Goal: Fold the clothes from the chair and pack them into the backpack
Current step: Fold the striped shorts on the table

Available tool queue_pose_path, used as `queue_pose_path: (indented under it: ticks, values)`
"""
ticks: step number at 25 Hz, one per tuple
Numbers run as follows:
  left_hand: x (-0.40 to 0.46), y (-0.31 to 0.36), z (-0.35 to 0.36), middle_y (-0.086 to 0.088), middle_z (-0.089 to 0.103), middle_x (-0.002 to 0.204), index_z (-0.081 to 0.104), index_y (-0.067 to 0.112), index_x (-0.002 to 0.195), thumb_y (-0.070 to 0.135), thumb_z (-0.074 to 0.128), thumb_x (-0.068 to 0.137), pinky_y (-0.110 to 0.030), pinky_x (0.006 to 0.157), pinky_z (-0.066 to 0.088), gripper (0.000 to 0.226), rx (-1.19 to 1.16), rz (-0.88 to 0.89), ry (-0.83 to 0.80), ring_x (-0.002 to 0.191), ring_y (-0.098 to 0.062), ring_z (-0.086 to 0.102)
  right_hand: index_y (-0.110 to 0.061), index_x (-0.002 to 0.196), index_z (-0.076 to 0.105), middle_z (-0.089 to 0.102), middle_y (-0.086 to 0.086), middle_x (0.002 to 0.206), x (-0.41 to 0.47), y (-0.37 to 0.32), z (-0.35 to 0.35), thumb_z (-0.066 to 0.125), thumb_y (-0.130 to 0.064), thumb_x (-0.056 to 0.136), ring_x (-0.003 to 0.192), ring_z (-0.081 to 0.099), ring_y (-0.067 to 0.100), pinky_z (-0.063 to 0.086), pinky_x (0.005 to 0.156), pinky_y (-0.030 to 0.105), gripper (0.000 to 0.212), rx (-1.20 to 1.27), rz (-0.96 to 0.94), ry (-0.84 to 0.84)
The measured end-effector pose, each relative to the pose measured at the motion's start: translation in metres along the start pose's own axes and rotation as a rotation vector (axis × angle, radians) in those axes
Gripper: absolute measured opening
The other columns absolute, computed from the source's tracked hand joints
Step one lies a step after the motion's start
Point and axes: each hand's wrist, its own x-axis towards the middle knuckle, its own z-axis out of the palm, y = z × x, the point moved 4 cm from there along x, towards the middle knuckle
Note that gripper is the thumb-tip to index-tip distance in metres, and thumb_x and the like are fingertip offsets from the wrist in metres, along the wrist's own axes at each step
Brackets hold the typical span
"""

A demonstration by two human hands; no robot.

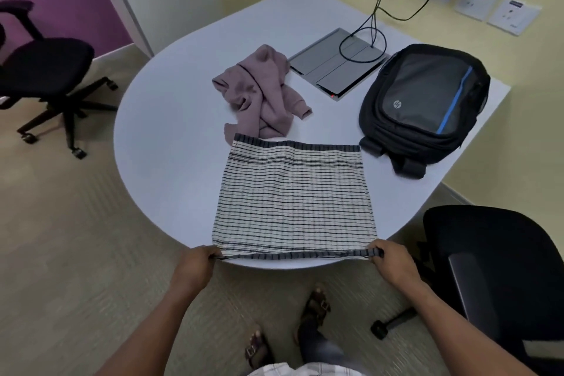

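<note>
A white garment with dark stripes lies spread flat on the white table, its near hem at the table's front edge. My left hand pinches the hem's near left corner. My right hand pinches the near right corner. A crumpled mauve garment lies just beyond the striped one. A black backpack with a blue stripe lies flat at the right of the table, zipped as far as I can see.
A grey floor-box panel with black cables sits behind the mauve garment. One black office chair stands at the far left, another close on my right. My sandalled feet are below the table edge.
</note>
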Motion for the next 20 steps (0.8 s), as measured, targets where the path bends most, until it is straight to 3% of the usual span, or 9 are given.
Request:
queue_pose_path:
  ticks: [7,10,12,16,20]
  values:
    - [-0.026,-0.022,-0.004,0.012,0.069,0.097,0.072,0.042,0.098,0.007,0.048,0.091,-0.025,0.062,0.047,0.043,0.062,-0.022,0.016,0.077,-0.008,0.061,-0.029,0.080,0.066,0.067,-0.009,0.080,-0.031,-0.001,0.004,0.066,-0.004,0.081,0.077,0.061,0.010,0.048,0.066,0.031,0.025,0.113,0.092,0.129]
    - [-0.030,-0.022,-0.014,0.010,0.069,0.089,0.072,0.038,0.092,0.000,0.048,0.084,-0.023,0.055,0.040,0.046,0.025,0.007,0.077,0.072,-0.008,0.057,-0.026,0.082,0.060,0.065,-0.006,0.077,-0.042,-0.003,0.000,0.073,-0.006,0.079,0.073,0.060,0.014,0.050,0.067,0.036,0.024,0.179,0.127,0.201]
    - [-0.028,-0.016,-0.028,0.009,0.067,0.083,0.071,0.034,0.086,-0.005,0.051,0.082,-0.023,0.054,0.035,0.045,-0.032,0.028,0.164,0.070,-0.010,0.055,-0.024,0.082,0.058,0.063,-0.002,0.074,-0.046,-0.007,-0.006,0.075,-0.009,0.079,0.071,0.059,0.017,0.049,0.066,0.037,0.023,0.227,0.151,0.250]
    - [-0.010,-0.006,-0.058,0.004,0.068,0.085,0.070,0.020,0.085,-0.008,0.053,0.084,-0.024,0.063,0.040,0.033,-0.236,0.049,0.349,0.076,-0.013,0.060,-0.018,0.084,0.063,0.064,-0.001,0.073,-0.040,-0.021,-0.020,0.075,-0.010,0.081,0.070,0.059,0.016,0.046,0.065,0.033,0.015,0.308,0.162,0.324]
    - [0.024,0.009,-0.086,0.006,0.069,0.088,0.070,0.018,0.092,-0.004,0.056,0.091,-0.010,0.067,0.041,0.026,-0.432,0.045,0.412,0.081,-0.009,0.062,-0.013,0.085,0.064,0.066,0.004,0.073,-0.021,-0.033,-0.037,0.073,-0.016,0.086,0.066,0.059,0.016,0.042,0.057,0.026,0.010,0.437,0.195,0.390]
